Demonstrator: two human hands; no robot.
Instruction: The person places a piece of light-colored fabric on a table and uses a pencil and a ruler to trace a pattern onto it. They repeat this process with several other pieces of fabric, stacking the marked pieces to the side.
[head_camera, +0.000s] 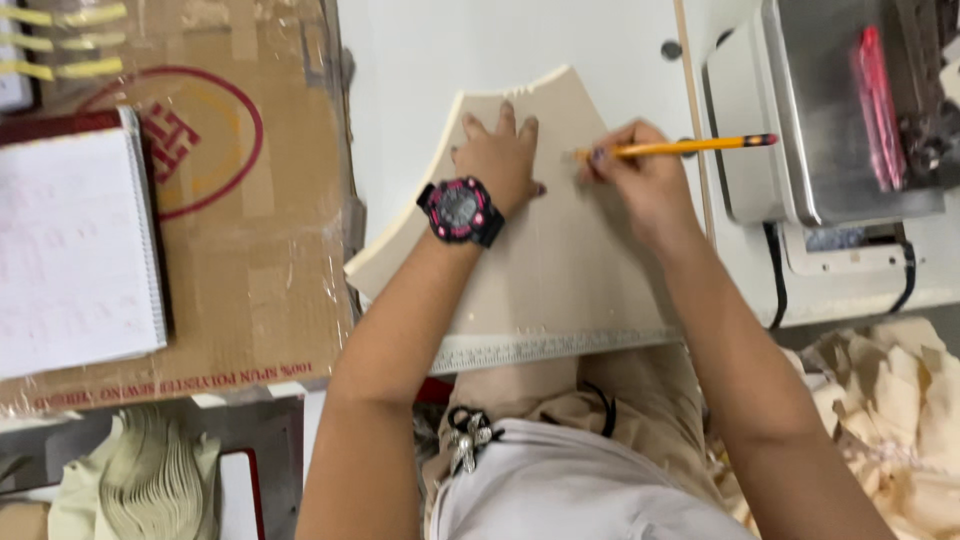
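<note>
- Your left hand (500, 155) lies flat, fingers spread apart, pressing down on a cream fabric piece (560, 260) — it grips nothing, and a black-and-pink wristwatch (460, 210) sits on its wrist.
- Your right hand (640, 180) is pinched closed on a yellow pencil (680, 148), whose tip meets the fabric piece just beside your left fingertips; the pencil's dark end points away to the right, over the edge of the sewing machine (830, 120).
- The fabric piece rests on the white tabletop (420, 60), wide at the near edge and narrowing to a curved far edge; both hands are on its upper half, close together but not touching.
- A ruler (540, 350) runs along the near edge of the fabric piece, at the tabletop's rim.
- To the left stands a taped cardboard box (260, 270) with a red round mark on its closed flaps — what is inside cannot be seen. A spiral notebook (75, 250) lies on top of it.
- Below the box, at the lower left, a stack of cream cut pieces (150, 480) is fanned out; loose cream cloth (900, 400) is heaped at the lower right.
</note>
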